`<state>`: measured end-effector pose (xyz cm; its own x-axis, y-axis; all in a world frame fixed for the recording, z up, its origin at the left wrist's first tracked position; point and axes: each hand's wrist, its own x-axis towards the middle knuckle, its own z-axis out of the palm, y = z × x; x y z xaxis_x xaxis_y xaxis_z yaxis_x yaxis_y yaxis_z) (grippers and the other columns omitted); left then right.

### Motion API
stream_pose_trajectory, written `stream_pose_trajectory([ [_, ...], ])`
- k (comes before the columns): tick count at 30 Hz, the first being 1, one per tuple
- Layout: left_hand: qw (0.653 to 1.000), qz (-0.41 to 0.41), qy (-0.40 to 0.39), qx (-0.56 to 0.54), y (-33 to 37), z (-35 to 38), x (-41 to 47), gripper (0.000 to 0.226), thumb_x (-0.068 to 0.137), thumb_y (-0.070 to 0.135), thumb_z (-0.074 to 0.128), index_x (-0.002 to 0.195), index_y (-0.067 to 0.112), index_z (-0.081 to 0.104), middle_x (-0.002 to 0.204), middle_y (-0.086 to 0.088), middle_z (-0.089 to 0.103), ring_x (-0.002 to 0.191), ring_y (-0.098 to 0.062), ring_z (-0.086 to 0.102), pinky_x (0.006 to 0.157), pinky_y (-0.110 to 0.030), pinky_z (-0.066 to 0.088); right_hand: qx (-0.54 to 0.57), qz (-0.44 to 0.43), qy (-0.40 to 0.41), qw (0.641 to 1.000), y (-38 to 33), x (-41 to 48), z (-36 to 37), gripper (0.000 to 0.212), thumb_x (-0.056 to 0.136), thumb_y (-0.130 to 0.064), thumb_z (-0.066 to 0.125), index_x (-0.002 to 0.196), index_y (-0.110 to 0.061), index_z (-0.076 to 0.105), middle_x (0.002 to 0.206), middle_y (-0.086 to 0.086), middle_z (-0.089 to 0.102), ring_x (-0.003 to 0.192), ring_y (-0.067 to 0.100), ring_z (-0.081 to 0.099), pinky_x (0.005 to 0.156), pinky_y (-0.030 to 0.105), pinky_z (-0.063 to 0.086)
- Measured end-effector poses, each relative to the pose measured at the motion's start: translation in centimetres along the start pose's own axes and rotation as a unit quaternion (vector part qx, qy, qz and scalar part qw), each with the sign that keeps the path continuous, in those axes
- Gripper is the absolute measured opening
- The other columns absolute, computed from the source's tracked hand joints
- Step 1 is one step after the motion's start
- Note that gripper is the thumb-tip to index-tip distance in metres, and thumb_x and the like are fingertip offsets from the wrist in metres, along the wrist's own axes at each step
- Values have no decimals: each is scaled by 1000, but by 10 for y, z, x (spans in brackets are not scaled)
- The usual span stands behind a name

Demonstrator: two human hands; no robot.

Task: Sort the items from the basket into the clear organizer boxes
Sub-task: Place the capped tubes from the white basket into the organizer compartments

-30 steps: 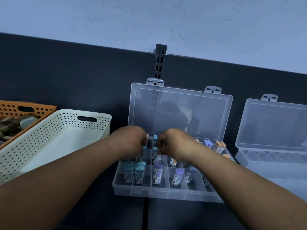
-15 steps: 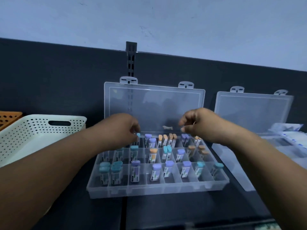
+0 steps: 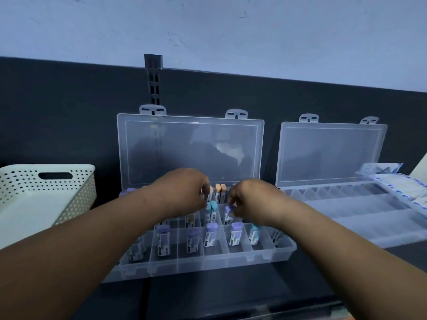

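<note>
Since the earlier frame both hands have closed in toward each other. The right hand [image 3: 251, 202] has dropped from above the back row to the middle row, and the left hand [image 3: 182, 192] has shifted right.

The right grip is pinched on the cap of a purple-capped tube [image 3: 227, 212]. This tube stands in a middle-row compartment of the filled organizer box [image 3: 208, 264], long axis near upright, cap up, directly under the fingertips. The right hand is the nearer one.

The left grip is curled beside an orange-capped tube [image 3: 210, 192] in the back row. Cannot tell if it actually holds it.

Likely step: seating or straightening tubes already sorted.

Room is tight:
- Dividers sit close on both sides.
- A pair of teal-capped tubes [image 3: 212, 211] stands in the next compartment left, between the two hands.
- The raised lid [image 3: 189, 146] is a wall behind, so the only free way is straight up.

A second organizer box [image 3: 346, 218] sits well to the right on the dark worktop [image 3: 231, 294], with no tubes visible in it. The white basket [image 3: 46, 181] is far left, nearer the left hand.
</note>
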<state>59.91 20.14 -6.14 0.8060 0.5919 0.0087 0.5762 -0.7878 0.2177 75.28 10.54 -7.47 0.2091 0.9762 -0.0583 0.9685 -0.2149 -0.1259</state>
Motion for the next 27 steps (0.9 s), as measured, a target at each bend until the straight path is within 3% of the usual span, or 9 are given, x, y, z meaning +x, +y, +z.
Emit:
stream_pose_trajectory([
  [6,1000,-14,9,-3,-1,2,3,25,86,27,67,110,25,68,106,5,67,92,-14,58,78,-25,46,-4,-16,25,1000,-1,9,3,6,86,-17,63,81,-18,66,74,1,63,63,18,56,60,28,47],
  [10,1000,-22,14,-3,-3,2,3,25,87,27,65,112,25,68,107,6,66,86,-11,54,75,-22,41,-1,-22,12,1000,0,15,4,6,86,-18,63,87,-17,69,80,3,66,75,22,61,68,32,54],
  [19,999,-40,6,-31,-2,-4,-7,21,88,30,65,109,26,68,94,11,60,83,-8,56,64,-22,40,29,-41,10,999,3,10,-13,7,85,-22,68,91,-19,69,85,-1,67,78,18,62,71,31,55],
  [23,997,-36,-36,-60,0,-9,-22,13,87,33,65,93,24,72,89,8,69,82,-11,63,76,-29,53,72,-67,13,995,-1,-3,-24,6,85,-23,69,90,-21,70,85,-4,67,79,14,62,74,30,53],
  [27,991,-31,-119,-60,6,-7,-37,19,78,47,68,80,28,69,80,10,69,79,-12,65,72,-29,54,104,-99,-6,990,-12,-12,-22,11,84,-25,72,93,-20,71,88,-4,68,80,14,63,76,33,55],
])
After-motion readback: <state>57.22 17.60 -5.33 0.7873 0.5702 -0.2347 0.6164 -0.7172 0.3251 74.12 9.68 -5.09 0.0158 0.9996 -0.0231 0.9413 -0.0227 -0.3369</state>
